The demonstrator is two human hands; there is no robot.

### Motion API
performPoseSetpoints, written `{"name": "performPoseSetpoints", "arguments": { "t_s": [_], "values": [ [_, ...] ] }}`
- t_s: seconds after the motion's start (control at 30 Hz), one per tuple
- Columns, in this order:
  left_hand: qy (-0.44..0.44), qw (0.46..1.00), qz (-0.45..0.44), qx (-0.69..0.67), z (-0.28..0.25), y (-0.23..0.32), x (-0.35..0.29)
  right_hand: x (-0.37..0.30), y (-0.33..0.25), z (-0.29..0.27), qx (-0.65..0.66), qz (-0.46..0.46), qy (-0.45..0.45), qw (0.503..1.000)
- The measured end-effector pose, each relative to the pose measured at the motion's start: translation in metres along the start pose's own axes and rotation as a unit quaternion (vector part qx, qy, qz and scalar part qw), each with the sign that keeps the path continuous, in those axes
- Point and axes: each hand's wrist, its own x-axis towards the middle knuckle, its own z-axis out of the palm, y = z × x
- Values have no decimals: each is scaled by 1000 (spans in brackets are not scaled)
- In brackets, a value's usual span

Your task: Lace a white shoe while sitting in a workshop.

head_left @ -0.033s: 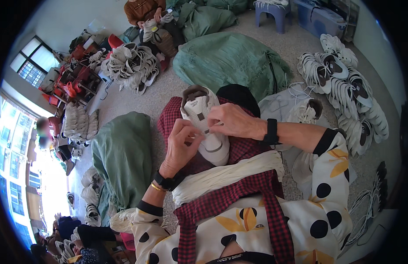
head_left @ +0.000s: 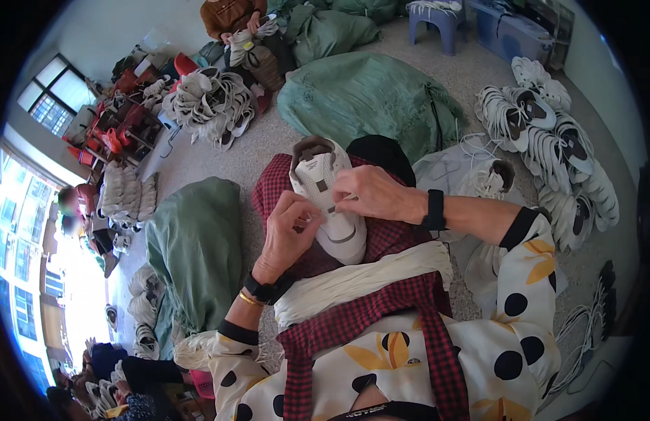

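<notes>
A white sneaker [head_left: 342, 235] with a brown lining rests on the red-and-black checked cloth over my lap, its toe towards me. My left hand [head_left: 286, 235] is at the left side of its front, thumb and fingertips pinched together. From the right, my right hand [head_left: 381, 195] reaches across the shoe's upper, its fingers pinched close to the lower eyelets. Whatever lies between the fingertips of either hand is too small to make out. Across my lap, just below the toe, stretches a thick bundle of cream-white laces [head_left: 367, 277].
Green sacks [head_left: 367, 98] lie ahead, and another green sack [head_left: 195, 252] stands at my left. Piles of white shoe uppers [head_left: 504, 112] sit to the right, near a laced shoe [head_left: 490, 179]. A seated co-worker [head_left: 234, 21] handles shoes at the far side. Cables [head_left: 584, 326] lie lower right.
</notes>
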Motion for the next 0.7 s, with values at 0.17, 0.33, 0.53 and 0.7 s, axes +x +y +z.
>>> {"name": "performPoseSetpoints", "arguments": {
  "t_s": [0.17, 0.33, 0.53, 0.7],
  "values": [
    [-21, 999, -33, -16, 2, -12, -5, -1, -8, 11, -132, -7, -70, 989],
    [-43, 996, -69, -23, 1, -16, -3, 2, -13, 25, -49, 2, -8, 999],
    [-20, 995, -83, -59, 7, -16, -5, 5, -12, 9, -176, -18, -59, 982],
    [-23, 995, -73, -66, 10, -14, -5, 6, -10, 6, -177, -37, -86, 980]
  ]
}}
